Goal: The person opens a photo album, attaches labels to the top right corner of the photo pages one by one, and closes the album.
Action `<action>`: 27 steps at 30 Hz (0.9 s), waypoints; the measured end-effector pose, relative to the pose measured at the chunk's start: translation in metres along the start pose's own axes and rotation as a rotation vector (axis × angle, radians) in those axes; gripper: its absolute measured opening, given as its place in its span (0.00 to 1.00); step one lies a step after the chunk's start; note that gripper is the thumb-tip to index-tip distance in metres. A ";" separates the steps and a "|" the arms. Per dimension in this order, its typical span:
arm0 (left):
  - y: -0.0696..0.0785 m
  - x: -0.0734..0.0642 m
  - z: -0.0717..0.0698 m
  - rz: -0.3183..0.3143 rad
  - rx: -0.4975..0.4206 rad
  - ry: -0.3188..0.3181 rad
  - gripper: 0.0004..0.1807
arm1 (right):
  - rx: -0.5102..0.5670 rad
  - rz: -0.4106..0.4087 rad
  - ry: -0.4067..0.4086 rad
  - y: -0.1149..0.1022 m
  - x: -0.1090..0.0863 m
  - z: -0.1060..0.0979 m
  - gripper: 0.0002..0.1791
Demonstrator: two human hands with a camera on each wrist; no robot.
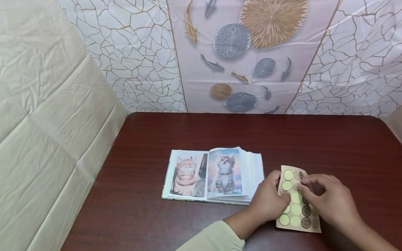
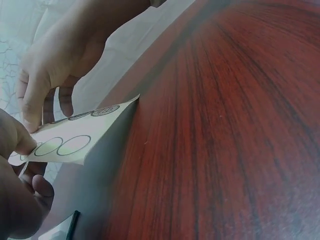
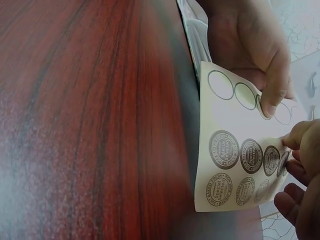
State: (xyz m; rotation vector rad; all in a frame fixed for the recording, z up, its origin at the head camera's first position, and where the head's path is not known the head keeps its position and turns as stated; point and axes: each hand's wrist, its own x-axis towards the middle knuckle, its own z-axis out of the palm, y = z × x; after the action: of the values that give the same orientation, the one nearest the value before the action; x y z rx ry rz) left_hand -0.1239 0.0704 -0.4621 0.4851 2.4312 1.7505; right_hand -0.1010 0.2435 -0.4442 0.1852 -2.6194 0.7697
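In the head view my left hand [image 1: 270, 199] grips the left edge of a tan sticker sheet [image 1: 295, 224], thumb on its front. The sheet is held tilted above the table. Rounds on it are pale yellow in some rows and brown with print in others; the right wrist view shows the printed round stickers [image 3: 224, 150] clearly. My right hand [image 1: 333, 199] pinches at the sheet near its right side, thumb and forefinger close together by a printed sticker. Whether that sticker's edge is lifted is hidden by the fingers. Beside the left hand lies an open photo album [image 1: 252, 170].
The album's pages show cat pictures [image 1: 225, 171]. All this is on a dark red-brown wooden table [image 1: 130, 227]. Cream cloth [image 1: 28, 116] hangs at the left, and a patterned curtain [image 1: 210, 54] with fish and round leaves stands behind the table.
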 end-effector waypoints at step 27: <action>0.002 0.000 -0.001 -0.007 -0.218 -0.014 0.14 | 0.058 -0.128 0.027 -0.003 -0.005 0.006 0.09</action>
State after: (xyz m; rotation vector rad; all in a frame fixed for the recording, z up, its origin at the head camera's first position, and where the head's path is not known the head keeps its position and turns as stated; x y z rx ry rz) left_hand -0.1241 0.0704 -0.4601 0.4605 2.1938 1.9717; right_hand -0.0972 0.2377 -0.4492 0.3534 -2.5328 0.7987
